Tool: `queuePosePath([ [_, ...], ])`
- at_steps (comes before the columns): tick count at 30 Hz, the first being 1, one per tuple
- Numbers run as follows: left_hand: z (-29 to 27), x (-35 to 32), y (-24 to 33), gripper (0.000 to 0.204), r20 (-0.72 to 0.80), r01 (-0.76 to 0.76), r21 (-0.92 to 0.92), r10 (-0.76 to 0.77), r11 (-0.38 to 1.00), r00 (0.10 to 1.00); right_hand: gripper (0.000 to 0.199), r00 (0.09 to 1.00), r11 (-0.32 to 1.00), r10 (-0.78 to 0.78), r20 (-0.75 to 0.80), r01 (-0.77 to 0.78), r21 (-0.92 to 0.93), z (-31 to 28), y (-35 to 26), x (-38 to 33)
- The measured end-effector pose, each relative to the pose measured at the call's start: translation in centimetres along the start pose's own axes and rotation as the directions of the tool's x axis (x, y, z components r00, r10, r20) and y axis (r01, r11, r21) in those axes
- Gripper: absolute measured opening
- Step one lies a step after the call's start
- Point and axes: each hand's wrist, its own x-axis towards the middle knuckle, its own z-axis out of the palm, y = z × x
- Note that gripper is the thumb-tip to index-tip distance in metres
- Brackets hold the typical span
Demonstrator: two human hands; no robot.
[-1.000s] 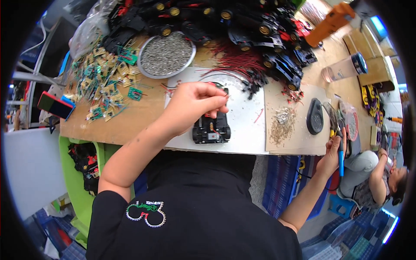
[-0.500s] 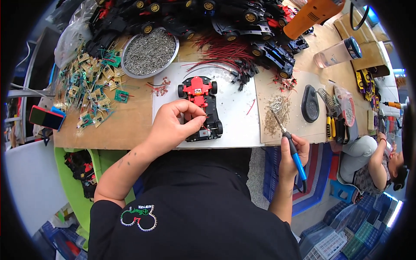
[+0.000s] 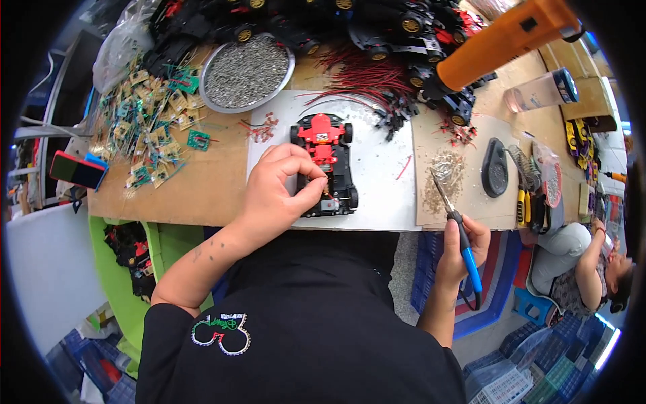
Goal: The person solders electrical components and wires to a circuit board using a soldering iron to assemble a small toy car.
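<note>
A toy car chassis [image 3: 345, 172], black with a red front piece [image 3: 321, 131], lies on a white sheet [image 3: 383, 188] in front of me. My left hand [image 3: 286, 180] reaches over its left side, thumb and forefinger pinched together above the rear half. Whatever is in that pinch is too small to make out. My right hand [image 3: 464, 246] grips a soldering iron [image 3: 468, 254] with a blue and black handle, pointing up and left. Its tip is over or at a tangle of pale thin wire [image 3: 447, 163] on a stained board [image 3: 431, 214]; contact cannot be told.
Left lie small circuit boards [image 3: 151, 135] and a metal dish [image 3: 289, 71] of small metal parts. Red wires [image 3: 367, 74] and car bodies [image 3: 377, 30] fill the back. An orange tool [image 3: 511, 44] juts in above. Right are an iron stand [image 3: 530, 170], a bottle [image 3: 538, 93] and a seated person [image 3: 585, 269].
The whole view has shifted, so the bench things appear farther right. The orange tool looks larger and more level. Both hands keep about the same places relative to chassis and wire tangle.
</note>
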Motion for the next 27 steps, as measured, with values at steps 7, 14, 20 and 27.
queuePosePath([
  [7, 0.0, -0.8, -0.5, 0.009, 0.145, 0.152, 0.023, -0.154, 0.988, 0.978, 0.030, 0.921, 0.958, 0.010, 0.390, -0.121, 0.260, 3.1, -2.7, -1.0],
  [14, 0.4, -0.8, -0.7, 0.010, 0.127, 0.131, 0.048, -0.136, 0.990, 0.983, 0.026, 0.865, 0.967, 0.072, 0.497, -0.183, 0.179, 5.2, -2.7, -1.7],
  [20, 0.6, -0.8, -0.9, 0.009, 0.098, 0.096, 0.058, -0.101, 0.994, 0.990, 0.025, 0.865, 0.966, 0.091, 0.493, -0.197, 0.168, 5.5, -2.6, -1.7],
  [27, 0.7, -0.8, -1.1, 0.008, 0.088, 0.055, 0.084, -0.062, 0.995, 0.994, 0.025, 0.863, 0.968, 0.060, 0.502, -0.173, 0.183, 5.4, -2.4, -1.5],
])
